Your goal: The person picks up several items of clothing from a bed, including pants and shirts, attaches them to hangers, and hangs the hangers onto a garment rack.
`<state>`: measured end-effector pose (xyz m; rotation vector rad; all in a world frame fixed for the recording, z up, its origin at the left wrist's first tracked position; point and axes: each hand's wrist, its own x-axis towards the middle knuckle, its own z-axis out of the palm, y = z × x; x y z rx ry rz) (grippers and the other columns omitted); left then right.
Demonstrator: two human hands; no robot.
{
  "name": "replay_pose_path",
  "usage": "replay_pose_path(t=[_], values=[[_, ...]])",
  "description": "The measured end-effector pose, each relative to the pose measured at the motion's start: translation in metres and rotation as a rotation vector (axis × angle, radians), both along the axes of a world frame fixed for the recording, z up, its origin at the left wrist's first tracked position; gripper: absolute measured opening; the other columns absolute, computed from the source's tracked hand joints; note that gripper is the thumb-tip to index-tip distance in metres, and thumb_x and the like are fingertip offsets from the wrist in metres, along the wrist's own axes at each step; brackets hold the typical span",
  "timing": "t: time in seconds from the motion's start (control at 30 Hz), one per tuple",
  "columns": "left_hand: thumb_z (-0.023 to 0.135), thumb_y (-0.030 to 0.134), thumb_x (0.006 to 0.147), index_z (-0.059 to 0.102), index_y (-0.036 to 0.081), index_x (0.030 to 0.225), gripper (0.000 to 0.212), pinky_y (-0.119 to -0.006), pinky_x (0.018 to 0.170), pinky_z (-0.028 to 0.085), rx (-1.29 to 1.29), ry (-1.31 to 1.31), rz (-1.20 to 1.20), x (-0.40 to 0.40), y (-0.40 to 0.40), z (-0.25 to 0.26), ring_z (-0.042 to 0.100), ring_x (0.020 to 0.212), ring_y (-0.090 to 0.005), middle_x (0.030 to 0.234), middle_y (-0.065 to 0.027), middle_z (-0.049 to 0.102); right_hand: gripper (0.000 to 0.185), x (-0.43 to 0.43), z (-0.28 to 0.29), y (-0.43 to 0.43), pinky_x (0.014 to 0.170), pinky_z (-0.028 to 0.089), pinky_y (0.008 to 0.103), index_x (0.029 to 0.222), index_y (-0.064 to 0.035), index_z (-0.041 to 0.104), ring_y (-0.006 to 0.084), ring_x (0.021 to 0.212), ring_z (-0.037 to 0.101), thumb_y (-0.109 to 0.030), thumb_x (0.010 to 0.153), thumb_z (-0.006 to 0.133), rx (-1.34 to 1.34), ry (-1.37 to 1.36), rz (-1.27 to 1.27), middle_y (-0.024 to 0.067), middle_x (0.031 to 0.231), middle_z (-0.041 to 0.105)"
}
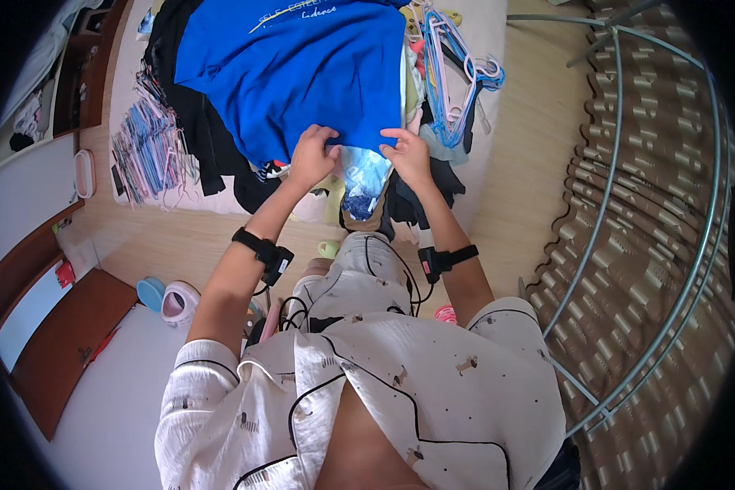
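A blue garment with printed writing near its top lies spread over a pile of clothes on the bed. My left hand is at its near edge, thumb and forefinger apart with blue cloth showing between them. Across from it, my right hand rests at the near right corner, its forefinger stretched over the cloth and its thumb spread away. Both hands touch the garment; the undersides of the fingers are hidden. Between my wrists, a light-blue patterned cloth or plastic item sticks out beneath the blue edge.
Black clothes and a row of hangers lie on the left of the bed. More hangers are heaped to the right. A metal rack stands before a brown curtain. Cables hang from my forearm straps.
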<state>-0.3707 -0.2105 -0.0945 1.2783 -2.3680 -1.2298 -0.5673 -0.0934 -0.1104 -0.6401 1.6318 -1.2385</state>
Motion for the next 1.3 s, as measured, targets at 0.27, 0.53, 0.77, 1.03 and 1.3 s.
replay_pose_path(t=[0.27, 0.53, 0.77, 1.03, 1.3], values=[[0.081, 0.023, 0.066, 0.063, 0.006, 0.108, 0.048, -0.041, 0.082, 0.045, -0.324, -0.102, 0.003, -0.032, 0.033, 0.008, 0.053, 0.094, -0.0331, 0.100, -0.0132, 0.055, 0.031, -0.033, 0.055, 0.025, 0.072, 0.050, 0.0214, 0.112, 0.0059, 0.065, 0.0089, 0.080, 0.062, 0.008, 0.080, 0.063, -0.096, -0.179, -0.097, 0.0067, 0.095, 0.068], [0.083, 0.024, 0.064, 0.067, 0.007, 0.101, 0.043, -0.039, 0.082, 0.044, -0.286, 0.165, -0.127, -0.044, 0.045, 0.016, 0.056, 0.094, -0.0296, 0.097, -0.0083, 0.060, 0.033, -0.038, 0.076, 0.030, 0.055, 0.033, 0.0162, 0.114, 0.0013, 0.067, 0.0021, 0.064, 0.047, 0.003, 0.081, 0.063, -0.103, -0.250, -0.204, -0.0040, 0.078, 0.058], [0.080, 0.020, 0.065, 0.065, 0.005, 0.095, 0.036, -0.039, 0.081, 0.045, -0.362, 0.264, -0.112, -0.069, 0.057, 0.055, 0.058, 0.093, -0.0302, 0.096, -0.0102, 0.060, 0.032, -0.031, 0.075, 0.034, 0.072, 0.049, 0.0208, 0.112, 0.0047, 0.066, 0.0085, 0.081, 0.062, 0.005, 0.080, 0.063, -0.116, -0.249, -0.186, 0.0069, 0.097, 0.068], [0.063, 0.008, 0.073, 0.065, 0.002, 0.093, 0.021, -0.039, 0.080, 0.049, -0.352, 0.388, -0.052, -0.082, 0.057, 0.052, 0.061, 0.088, -0.0339, 0.092, -0.0151, 0.062, 0.031, -0.028, 0.082, 0.028, 0.074, 0.050, 0.0221, 0.112, 0.0051, 0.066, 0.0098, 0.083, 0.063, 0.003, 0.081, 0.065, -0.146, -0.242, -0.175, 0.0079, 0.099, 0.069], [0.066, 0.012, 0.074, 0.067, 0.002, 0.092, 0.021, -0.044, 0.081, 0.048, -0.293, 0.138, -0.087, -0.053, 0.039, 0.032, 0.060, 0.090, -0.0360, 0.089, -0.0152, 0.061, 0.031, -0.026, 0.084, 0.033, 0.073, 0.047, 0.0192, 0.114, 0.0027, 0.065, 0.0060, 0.082, 0.060, 0.001, 0.084, 0.066, -0.152, -0.270, -0.108, 0.0044, 0.097, 0.067]])
